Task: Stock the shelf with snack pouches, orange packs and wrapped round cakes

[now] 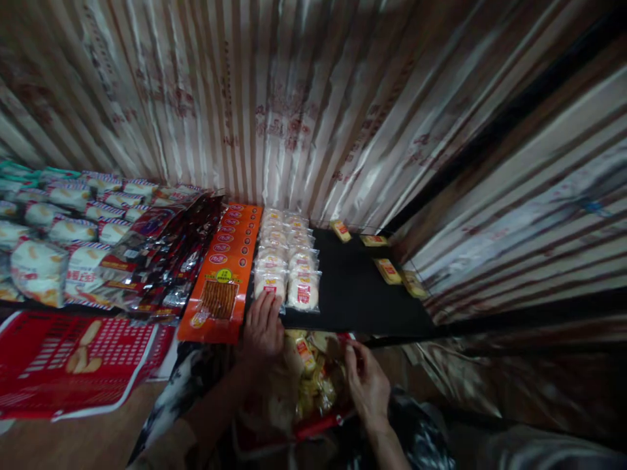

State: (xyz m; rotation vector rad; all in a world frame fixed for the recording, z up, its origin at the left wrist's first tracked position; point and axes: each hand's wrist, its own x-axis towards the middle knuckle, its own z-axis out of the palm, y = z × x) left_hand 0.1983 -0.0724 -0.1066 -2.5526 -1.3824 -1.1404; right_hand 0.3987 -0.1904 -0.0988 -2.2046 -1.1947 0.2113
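Observation:
My left hand (pixel 264 326) reaches to the black shelf's front edge, its fingers lying flat on the lower part of the front white round snack packet (pixel 271 287) in the left row. Beside it runs a second row of clear-wrapped white packets (pixel 302 290). Below the shelf, a red basket (pixel 321 423) holds several small yellow packets (pixel 313 385) in clear wrap. At the basket's right side is my right hand (pixel 369 382), thumb and fingers closed on its rim; the fingertips are partly in shadow.
Several yellow packets (pixel 388 271) lie on the right of the black shelf (pixel 343 287). Orange snack packs (pixel 225 274) stand left of the white rows, then dark red packs (pixel 166 254) and white bags (pixel 73 228). A red printed bag (pixel 73 362) hangs lower left. Striped sheeting (pixel 294 98) closes the back.

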